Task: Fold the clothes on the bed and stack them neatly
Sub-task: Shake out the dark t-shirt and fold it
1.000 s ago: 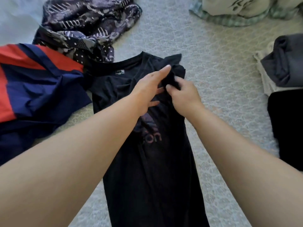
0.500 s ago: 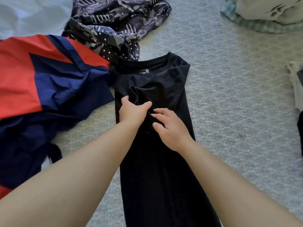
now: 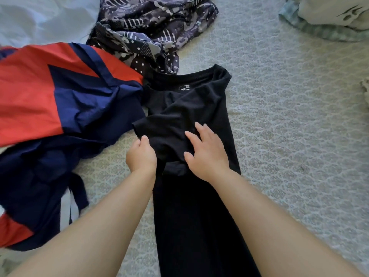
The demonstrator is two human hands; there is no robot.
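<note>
The left hand (image 3: 140, 154) pinches the sleeve edge of a black T-shirt (image 3: 191, 124), fingers curled around the cloth. The right hand (image 3: 205, 148) rests flat on the folded sleeve, fingers spread. The shirt lies lengthwise on the bed (image 3: 289, 116), collar far. A red and navy garment (image 3: 60, 92) lies left, touching it. To fold cleanly, the sleeve probably needs smoothing flat inside the shirt's left edge.

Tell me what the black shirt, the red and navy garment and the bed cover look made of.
Black shirt: matte, soft knit, probably cotton or a blend; it drapes in limp folds. Red and navy garment: smooth, slightly shiny woven synthetic, likely polyester; crisp creases catch light. Bed cover: pale textured fabric with a raised repeating pattern, possibly quilted.
</note>
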